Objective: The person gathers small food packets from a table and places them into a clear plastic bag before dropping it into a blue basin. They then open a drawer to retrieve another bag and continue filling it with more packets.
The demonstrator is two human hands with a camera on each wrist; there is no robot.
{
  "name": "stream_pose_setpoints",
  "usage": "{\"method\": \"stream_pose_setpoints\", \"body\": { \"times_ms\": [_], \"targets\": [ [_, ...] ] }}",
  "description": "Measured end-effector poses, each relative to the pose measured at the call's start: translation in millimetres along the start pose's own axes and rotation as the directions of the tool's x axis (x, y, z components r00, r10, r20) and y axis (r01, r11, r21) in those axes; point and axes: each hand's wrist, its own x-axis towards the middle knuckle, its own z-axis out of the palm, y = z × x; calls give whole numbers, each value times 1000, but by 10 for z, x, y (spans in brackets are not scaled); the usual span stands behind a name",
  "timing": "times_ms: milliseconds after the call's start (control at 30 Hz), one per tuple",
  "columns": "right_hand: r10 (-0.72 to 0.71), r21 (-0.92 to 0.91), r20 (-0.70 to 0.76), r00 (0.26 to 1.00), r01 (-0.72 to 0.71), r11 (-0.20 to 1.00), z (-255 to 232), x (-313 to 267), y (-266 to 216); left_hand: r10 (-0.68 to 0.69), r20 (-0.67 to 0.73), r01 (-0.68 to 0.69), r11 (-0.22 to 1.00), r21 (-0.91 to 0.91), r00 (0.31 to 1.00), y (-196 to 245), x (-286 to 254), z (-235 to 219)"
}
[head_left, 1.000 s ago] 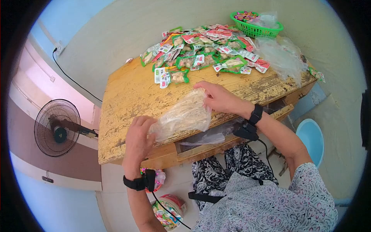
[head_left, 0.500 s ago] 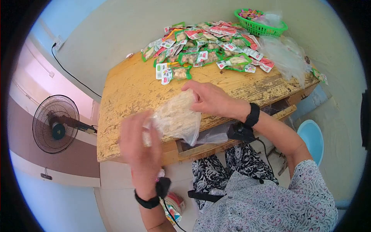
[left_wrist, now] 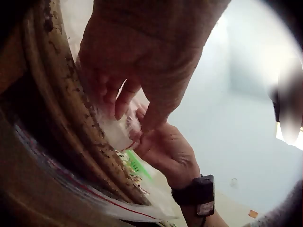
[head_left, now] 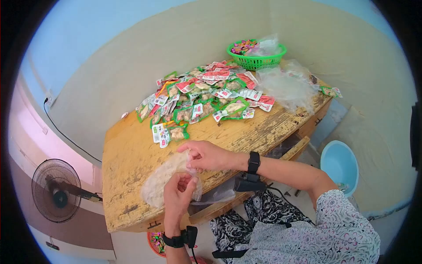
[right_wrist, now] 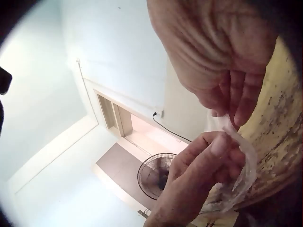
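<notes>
A clear plastic bag (head_left: 156,187) with pale contents lies at the near left part of the wooden table (head_left: 127,163). The left hand (head_left: 178,196) pinches the bag's near edge with curled fingers and thumb. Just beyond it, the right hand (head_left: 209,156) pinches the bag's upper edge. In the right wrist view the bag's rim (right_wrist: 248,161) is stretched and gathered between the left hand (right_wrist: 189,179) and the right hand (right_wrist: 227,61). The left wrist view has the left hand (left_wrist: 137,61) near the right hand (left_wrist: 165,151), fingertips close together at the plastic.
Many small snack packets (head_left: 202,97) are heaped at the table's back. A green basket (head_left: 252,63) and loose plastic bags (head_left: 285,88) lie at back right. An open drawer (head_left: 220,207) projects in front. A blue basin (head_left: 338,163) and a fan (head_left: 55,189) flank the table.
The camera view has tilted up. The left hand has moved from the bag's left side to its edge near the right hand, and the bag now hangs left of both hands.
</notes>
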Motion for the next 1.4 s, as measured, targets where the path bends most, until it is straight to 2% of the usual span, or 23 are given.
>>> {"method": "stream_pose_setpoints", "body": {
  "times_ms": [100,200,267,300,333,400,500,567,600,667,733,833,867,967,1067,1167,1267,1367,1400],
  "targets": [
    [93,54,-14,996,-92,994,-43,-44,-83,35,-43,-31,996,78,998,130,1,77],
    [72,137,-16,997,-69,988,-38,-16,-71,29,-81,-18,992,129,996,-22,63,114],
    [-16,-35,-48,999,15,999,-79,-2,62,1,-65,6,994,108,998,-133,59,110],
    [-62,-123,-58,996,54,991,-120,9,105,-9,-47,9,1000,7,999,-159,58,86],
    [-112,-316,-107,988,73,946,-191,31,141,-18,-30,15,995,-95,999,-182,57,55],
    [-233,-656,-161,959,73,751,-372,112,194,-42,-3,40,965,-258,999,-190,52,15],
    [-299,-727,-159,941,93,680,-809,420,361,-57,22,61,924,-377,998,-181,39,-65],
    [-271,-782,-231,935,-13,623,-1029,597,356,-31,27,39,921,-388,999,-219,42,-53],
    [-260,-804,-268,928,-66,591,-1090,673,315,-63,29,69,915,-397,998,-194,38,-62],
    [-256,-856,-295,921,-136,499,-1132,810,276,-129,33,131,899,-417,991,-130,20,-78],
    [-258,-916,-267,929,-161,368,-1222,990,329,-105,20,105,916,-388,994,-146,24,-57],
    [-169,-942,-294,941,-255,220,-1227,1101,449,-81,-2,75,925,-372,997,-160,35,-25],
    [-102,-933,-299,949,-268,238,-1219,1107,460,-76,-11,67,926,-372,997,-164,35,-15],
    [-85,-942,-324,942,-314,119,-1198,1174,551,-53,-35,37,937,-348,998,-193,37,17],
    [-31,-932,-351,936,-346,104,-1185,1163,432,-60,-54,40,950,-310,997,-142,19,54],
    [-234,-956,-276,932,-241,167,-1208,1058,488,-39,-53,21,953,-301,998,-214,32,73],
    [-218,-885,-226,949,-108,452,-1172,914,380,-11,-63,-10,942,-335,998,-247,38,70],
    [-218,-835,-241,946,-87,544,-1072,773,248,-22,-79,-8,931,-365,997,-284,35,71],
    [-331,-854,-182,926,18,520,-1007,660,167,-63,-64,32,915,-403,996,-243,18,62]
  ]
}}
